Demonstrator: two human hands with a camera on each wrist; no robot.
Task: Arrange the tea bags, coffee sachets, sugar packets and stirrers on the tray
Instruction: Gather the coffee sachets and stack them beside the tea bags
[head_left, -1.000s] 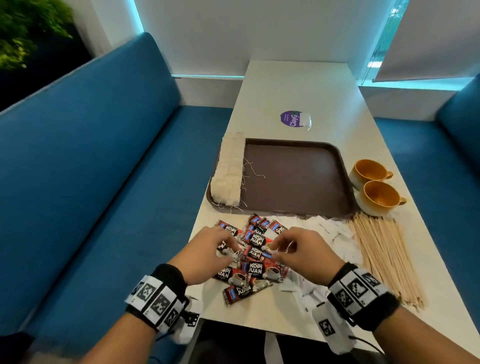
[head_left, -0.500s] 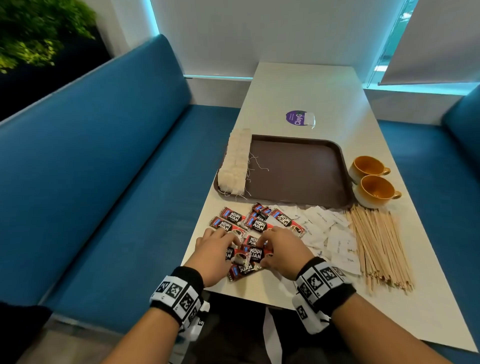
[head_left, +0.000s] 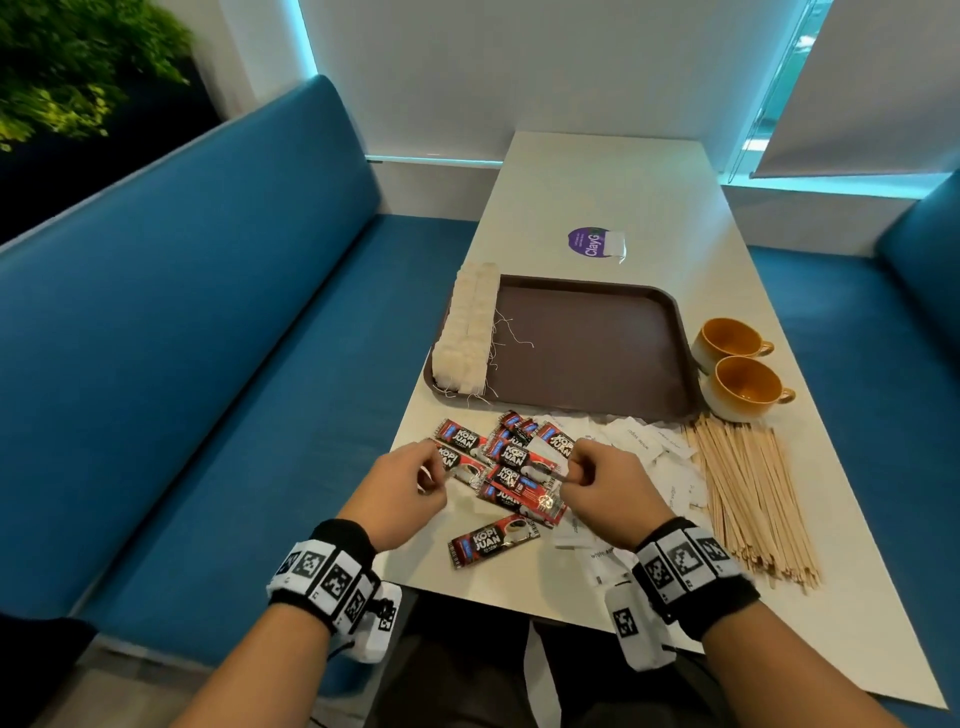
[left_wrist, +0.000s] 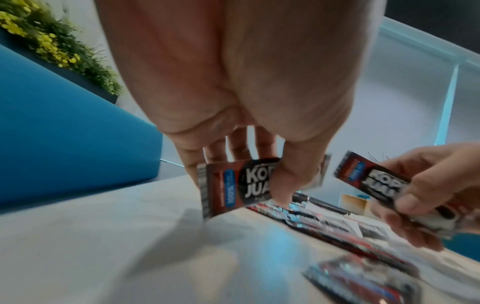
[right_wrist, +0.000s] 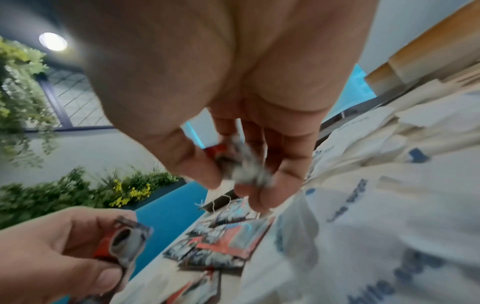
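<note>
One coffee sachet is pinched in each of the hands: left hand, right hand. Both are held just above the coffee sachets heaped on the tabletop, near the front rim of the tray. Tea bags are lined along the tray's left edge. The right-hand grip appears narrow, though blurred; a slip is judged possible. Neighbouring sugar packets and stirrers risk being scattered.

Both hands pinch coffee sachets before the tray.
</note>
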